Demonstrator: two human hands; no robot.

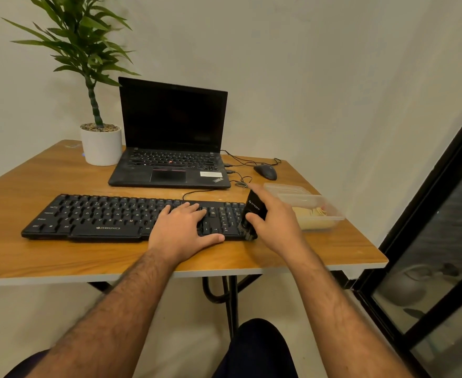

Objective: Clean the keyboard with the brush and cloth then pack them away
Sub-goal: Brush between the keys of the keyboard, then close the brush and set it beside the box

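A black keyboard (96, 216) lies across the wooden table (33, 257). My left hand (183, 231) rests flat on its right half, fingers straight over the keys. My right hand (276, 219) grips a black brush (254, 211) at the keyboard's right end, thumb on its front face, with the bristles down on the keys at the right edge. Just right of that hand stands a clear plastic container (322, 214) holding a yellow cloth (313, 218); its lid (284, 189) lies behind it.
An open black laptop (170, 148) stands behind the keyboard, with a potted plant (100, 144) to its left. A black mouse (265, 171) and loose cables lie at the back right. A dark-framed glass door (437, 241) runs along the right side.
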